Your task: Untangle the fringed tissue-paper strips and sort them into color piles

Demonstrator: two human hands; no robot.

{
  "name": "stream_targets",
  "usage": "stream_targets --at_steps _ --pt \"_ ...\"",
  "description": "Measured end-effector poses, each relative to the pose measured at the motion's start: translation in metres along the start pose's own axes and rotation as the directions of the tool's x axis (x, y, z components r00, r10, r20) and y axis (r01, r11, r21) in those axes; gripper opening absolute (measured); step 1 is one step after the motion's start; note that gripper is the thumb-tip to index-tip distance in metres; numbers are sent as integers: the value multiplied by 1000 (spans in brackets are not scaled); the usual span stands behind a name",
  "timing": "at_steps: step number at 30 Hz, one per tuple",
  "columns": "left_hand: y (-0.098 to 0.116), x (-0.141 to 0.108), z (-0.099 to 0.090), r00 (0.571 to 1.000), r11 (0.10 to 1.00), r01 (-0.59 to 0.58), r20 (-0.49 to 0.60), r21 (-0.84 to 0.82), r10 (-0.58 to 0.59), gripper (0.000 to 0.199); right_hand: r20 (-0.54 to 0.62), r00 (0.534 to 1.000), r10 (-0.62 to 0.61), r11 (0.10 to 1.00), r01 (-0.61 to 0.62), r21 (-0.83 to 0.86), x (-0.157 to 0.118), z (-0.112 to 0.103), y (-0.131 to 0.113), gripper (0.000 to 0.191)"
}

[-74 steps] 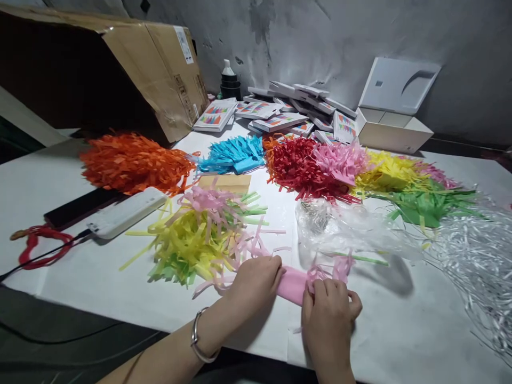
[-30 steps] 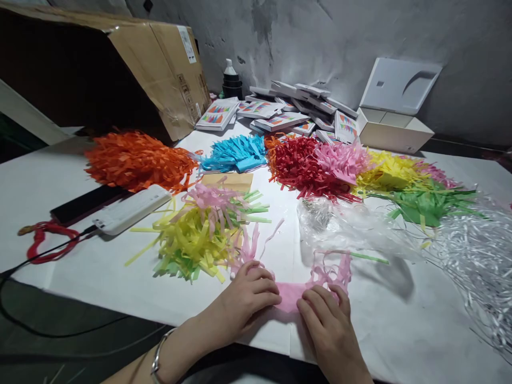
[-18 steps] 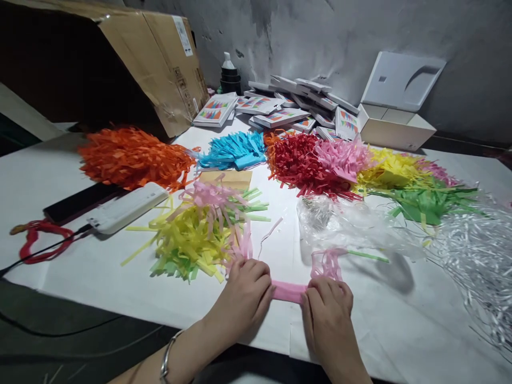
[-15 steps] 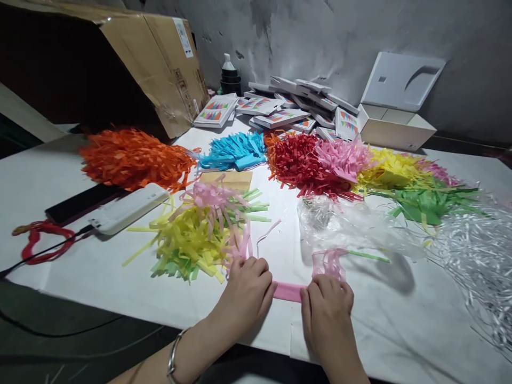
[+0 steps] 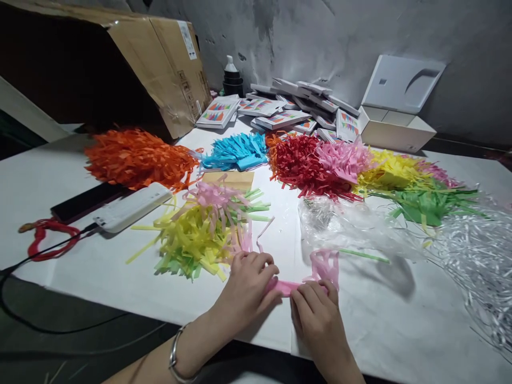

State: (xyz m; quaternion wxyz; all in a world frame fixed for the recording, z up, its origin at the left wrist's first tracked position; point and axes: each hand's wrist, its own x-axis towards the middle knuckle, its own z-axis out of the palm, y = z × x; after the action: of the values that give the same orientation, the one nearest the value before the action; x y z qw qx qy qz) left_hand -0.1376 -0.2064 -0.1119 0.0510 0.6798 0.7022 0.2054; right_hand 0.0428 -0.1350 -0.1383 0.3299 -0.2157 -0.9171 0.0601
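A pink paper tassel (image 5: 287, 288) lies flat along the near part of the white table (image 5: 400, 330), its solid middle band showing between my hands. My left hand (image 5: 253, 280) pinches the band's left end, fingers curled over it. At the other end, my right hand (image 5: 318, 305) has its fingers closed on the band, and pink fringe (image 5: 326, 264) spreads out beyond them. Just past my left hand rests a heap of yellow fringed paper (image 5: 196, 237), with pink strips (image 5: 216, 194) over it and green ends poking out. Both hands hide parts of the tassel.
Orange (image 5: 138, 160), blue (image 5: 238, 149) and red (image 5: 298, 160) fringe bundles line the back. Behind them are piled flat printed boxes (image 5: 280, 117) and an open white box (image 5: 396, 128). Clear plastic (image 5: 340, 224) and silver tinsel (image 5: 476, 256) lie right, a white power bank (image 5: 134, 208) left.
My hands are closer together, so less of the pink band shows between them. The right hand has shifted left, and the band looks less flat.
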Motion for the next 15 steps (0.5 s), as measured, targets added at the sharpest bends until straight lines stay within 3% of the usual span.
stream_targets --at_steps 3,5,10,15 --pt "-2 -4 3 980 983 -180 -96 -26 176 3 -1 998 64 995 -64 77 2 -1 -3 18" --pt "-3 -6 8 966 971 -235 -115 -31 230 12 50 997 61 994 -65 90 2 -1 -5 17" --pt "-8 -7 10 991 980 -132 -50 -147 126 16 75 996 43 999 -44 4 -5 -1 0 27" --pt "-9 -12 1 998 982 -49 23 -182 54 15 48 987 155 987 -156 22 -14 -8 15 23"
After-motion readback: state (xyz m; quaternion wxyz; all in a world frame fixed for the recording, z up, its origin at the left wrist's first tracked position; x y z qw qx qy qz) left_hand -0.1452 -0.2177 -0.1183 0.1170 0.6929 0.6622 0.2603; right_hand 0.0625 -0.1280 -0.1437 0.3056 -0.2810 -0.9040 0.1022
